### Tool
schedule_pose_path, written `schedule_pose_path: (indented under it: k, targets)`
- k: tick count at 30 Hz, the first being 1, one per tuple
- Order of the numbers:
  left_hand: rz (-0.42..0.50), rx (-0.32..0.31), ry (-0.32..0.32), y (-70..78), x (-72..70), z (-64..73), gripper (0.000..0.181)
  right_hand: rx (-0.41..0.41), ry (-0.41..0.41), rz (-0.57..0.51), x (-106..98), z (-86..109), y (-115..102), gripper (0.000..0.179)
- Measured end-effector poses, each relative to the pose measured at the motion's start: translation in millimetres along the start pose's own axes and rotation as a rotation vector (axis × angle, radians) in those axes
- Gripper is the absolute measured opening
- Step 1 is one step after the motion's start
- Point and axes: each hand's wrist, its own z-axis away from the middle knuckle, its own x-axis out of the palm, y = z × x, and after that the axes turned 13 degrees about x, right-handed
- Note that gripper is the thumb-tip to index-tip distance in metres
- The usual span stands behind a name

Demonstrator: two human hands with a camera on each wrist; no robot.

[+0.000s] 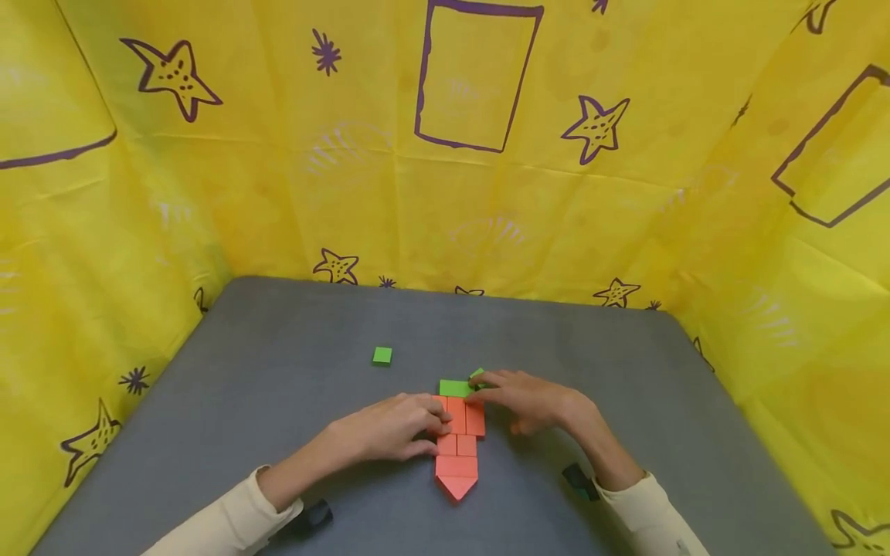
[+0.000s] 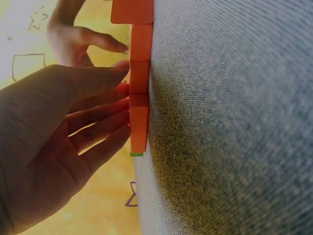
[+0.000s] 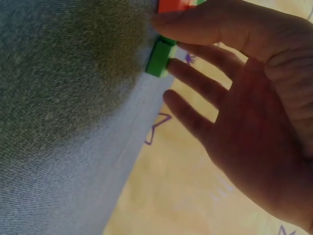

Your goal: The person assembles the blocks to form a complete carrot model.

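Observation:
Orange-red blocks (image 1: 456, 466) lie flat on the grey surface, fitted edge to edge in a column that ends in a triangle block (image 1: 456, 486) at the near end. A green rectangular block (image 1: 454, 388) touches the far end. My left hand (image 1: 396, 426) rests its fingertips on the column's left side, fingers fairly straight. At the far right corner is my right hand (image 1: 531, 398), fingers extended, beside a small tilted green block (image 3: 159, 58). In the right wrist view a fingertip reaches that block, and the thumb covers part of the orange blocks.
A separate green square block (image 1: 382, 356) lies farther back, left of the column. Yellow cloth walls (image 1: 445, 208) with drawn stars enclose the grey table surface (image 1: 292, 332) at the back and both sides. Dark wrist devices (image 1: 580, 480) hang under the forearms.

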Motion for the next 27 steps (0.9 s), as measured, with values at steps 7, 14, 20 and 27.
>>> schedule_pose_path:
  k: [7, 14, 20, 27]
  targets:
    - [0.034, -0.015, 0.007, 2.0, -1.5, 1.2, 0.032, 0.034, -0.044, -0.016, -3.0, -2.2, -3.0, 0.084]
    - [0.038, -0.029, 0.027, 2.4, -0.7, -2.5, 0.027, 0.051, -0.063, 0.011, -6.1, -1.4, -5.5, 0.084]
    - [0.015, -0.04, 0.08, -7.0, -10.9, -1.2, 0.024, 0.059, -0.085, 0.021, -10.3, -0.7, -8.0, 0.083]
    - [-0.123, -0.168, 0.161, -58.2, -41.3, 31.6, 0.028, 0.09, -0.109, 0.039, -9.6, -2.9, -11.6, 0.082]
